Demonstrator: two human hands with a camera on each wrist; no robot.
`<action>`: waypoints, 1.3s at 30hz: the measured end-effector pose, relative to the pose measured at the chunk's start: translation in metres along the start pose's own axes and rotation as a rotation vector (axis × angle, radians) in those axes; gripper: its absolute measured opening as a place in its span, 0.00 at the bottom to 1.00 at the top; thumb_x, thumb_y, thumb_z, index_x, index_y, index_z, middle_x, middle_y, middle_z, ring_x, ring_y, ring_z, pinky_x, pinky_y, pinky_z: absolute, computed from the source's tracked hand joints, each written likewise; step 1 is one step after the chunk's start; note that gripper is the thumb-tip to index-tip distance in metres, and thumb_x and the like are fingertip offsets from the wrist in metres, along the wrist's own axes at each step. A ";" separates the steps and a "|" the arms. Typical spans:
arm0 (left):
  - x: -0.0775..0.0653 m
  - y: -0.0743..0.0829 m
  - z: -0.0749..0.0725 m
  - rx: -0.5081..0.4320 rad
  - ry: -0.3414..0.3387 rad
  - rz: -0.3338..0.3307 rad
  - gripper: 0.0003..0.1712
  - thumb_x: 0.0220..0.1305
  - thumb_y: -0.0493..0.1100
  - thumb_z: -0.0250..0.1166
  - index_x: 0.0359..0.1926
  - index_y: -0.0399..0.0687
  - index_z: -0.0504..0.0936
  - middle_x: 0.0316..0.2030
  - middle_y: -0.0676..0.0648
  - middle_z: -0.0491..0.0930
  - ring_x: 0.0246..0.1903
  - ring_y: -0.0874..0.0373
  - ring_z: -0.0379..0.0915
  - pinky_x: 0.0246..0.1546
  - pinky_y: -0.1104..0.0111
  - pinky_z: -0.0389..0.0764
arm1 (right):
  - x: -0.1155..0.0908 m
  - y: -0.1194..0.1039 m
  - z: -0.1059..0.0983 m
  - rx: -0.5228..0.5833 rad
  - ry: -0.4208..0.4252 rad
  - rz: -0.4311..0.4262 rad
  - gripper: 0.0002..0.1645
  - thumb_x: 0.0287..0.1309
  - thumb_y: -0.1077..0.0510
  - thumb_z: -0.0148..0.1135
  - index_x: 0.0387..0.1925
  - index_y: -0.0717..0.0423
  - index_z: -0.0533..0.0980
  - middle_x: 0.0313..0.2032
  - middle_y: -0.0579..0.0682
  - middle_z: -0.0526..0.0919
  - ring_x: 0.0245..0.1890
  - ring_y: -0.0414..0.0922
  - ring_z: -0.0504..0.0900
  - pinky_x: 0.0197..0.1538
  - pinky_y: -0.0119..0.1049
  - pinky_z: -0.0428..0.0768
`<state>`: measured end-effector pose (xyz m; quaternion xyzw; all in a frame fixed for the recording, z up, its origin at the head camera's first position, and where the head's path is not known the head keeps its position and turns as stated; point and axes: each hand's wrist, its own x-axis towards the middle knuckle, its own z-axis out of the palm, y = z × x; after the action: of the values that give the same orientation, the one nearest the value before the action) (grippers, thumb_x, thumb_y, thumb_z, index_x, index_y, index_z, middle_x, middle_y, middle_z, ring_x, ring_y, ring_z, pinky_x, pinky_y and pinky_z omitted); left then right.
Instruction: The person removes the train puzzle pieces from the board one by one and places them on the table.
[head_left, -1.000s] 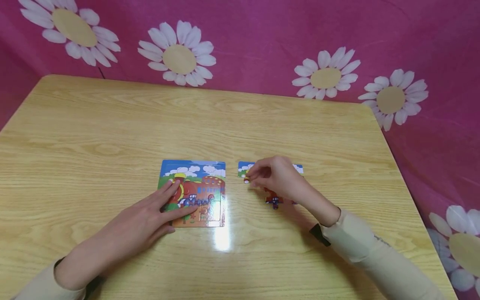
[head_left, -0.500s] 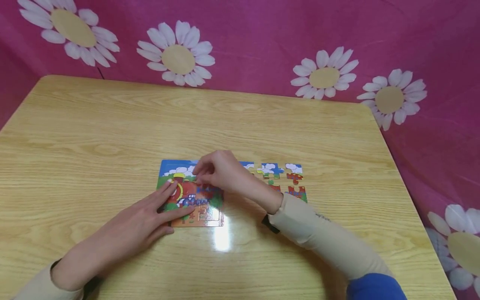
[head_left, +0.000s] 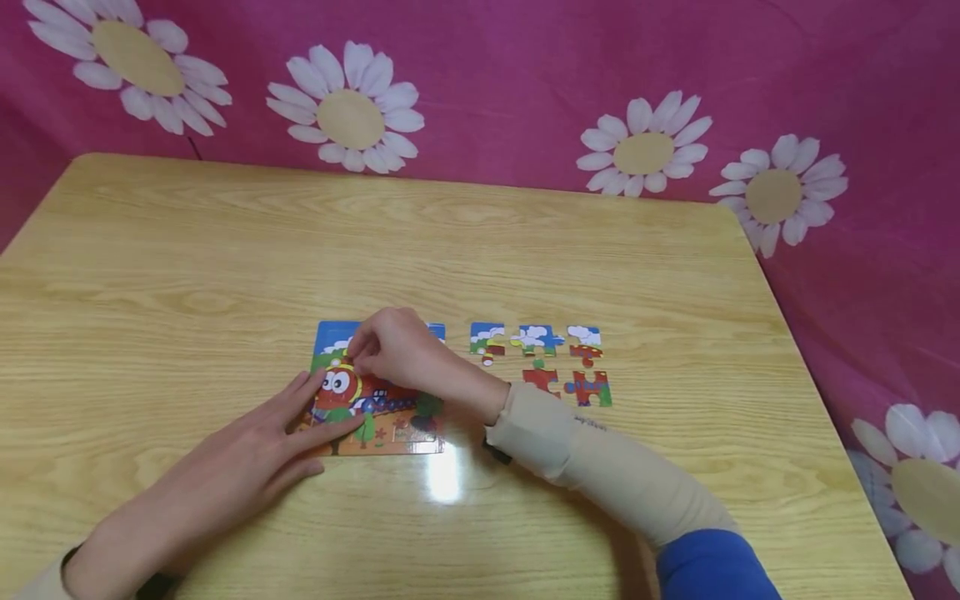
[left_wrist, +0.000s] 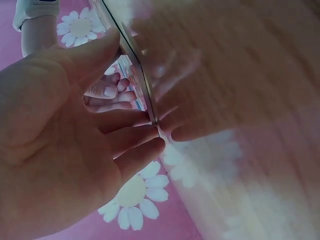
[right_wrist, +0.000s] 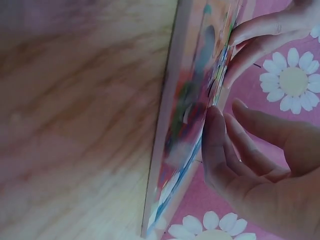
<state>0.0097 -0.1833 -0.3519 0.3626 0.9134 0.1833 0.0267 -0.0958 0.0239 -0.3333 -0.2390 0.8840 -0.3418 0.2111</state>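
Observation:
A square puzzle board [head_left: 420, 447] with a cartoon picture of a red, big-eyed face lies on the table. My left hand [head_left: 258, 442] rests on its left edge, fingers spread and nearly straight. In the left wrist view, the left hand's fingertips [left_wrist: 157, 142] are at the board's side. My right hand [head_left: 397, 346] is over the board's upper left, thumb and fingers drawn together at a puzzle piece [right_wrist: 212, 92] close against the picture; most of that piece is hidden. The right wrist view shows the right hand's fingertips [right_wrist: 215, 117] right at the board's face.
Several loose puzzle pieces [head_left: 536, 338] lie in two rows right of the board, among them a red one [head_left: 540, 381] and a red-and-green one [head_left: 591, 388]. Wood-grain table [head_left: 225, 250] surrounds them. A pink flowered cloth [head_left: 495, 83] hangs behind the table.
My right hand has moved left from the loose pieces onto the board, and on to its upper left. The left hand has shifted slightly left, and the printed eyes now show.

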 end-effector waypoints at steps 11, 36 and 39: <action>-0.002 0.002 0.000 -0.007 -0.036 -0.041 0.30 0.66 0.46 0.65 0.68 0.67 0.72 0.73 0.32 0.50 0.68 0.36 0.57 0.53 0.47 0.75 | 0.002 -0.007 0.007 -0.003 0.025 -0.006 0.08 0.56 0.66 0.69 0.39 0.61 0.85 0.30 0.47 0.86 0.27 0.35 0.79 0.34 0.23 0.73; -0.006 -0.002 0.004 0.001 -0.031 -0.032 0.33 0.66 0.45 0.65 0.70 0.68 0.68 0.74 0.33 0.48 0.71 0.37 0.48 0.56 0.45 0.72 | -0.004 -0.007 -0.005 0.105 0.027 -0.027 0.05 0.56 0.68 0.69 0.34 0.57 0.85 0.31 0.47 0.86 0.31 0.35 0.80 0.36 0.24 0.77; -0.006 -0.001 0.003 -0.007 -0.045 -0.044 0.32 0.67 0.46 0.64 0.70 0.68 0.69 0.74 0.33 0.46 0.72 0.37 0.47 0.57 0.44 0.71 | -0.011 -0.001 -0.018 0.130 0.027 -0.037 0.04 0.55 0.68 0.70 0.33 0.58 0.85 0.30 0.48 0.86 0.31 0.37 0.81 0.36 0.26 0.77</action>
<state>0.0138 -0.1873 -0.3560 0.3465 0.9196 0.1776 0.0525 -0.0961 0.0383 -0.3183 -0.2363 0.8581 -0.4057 0.2082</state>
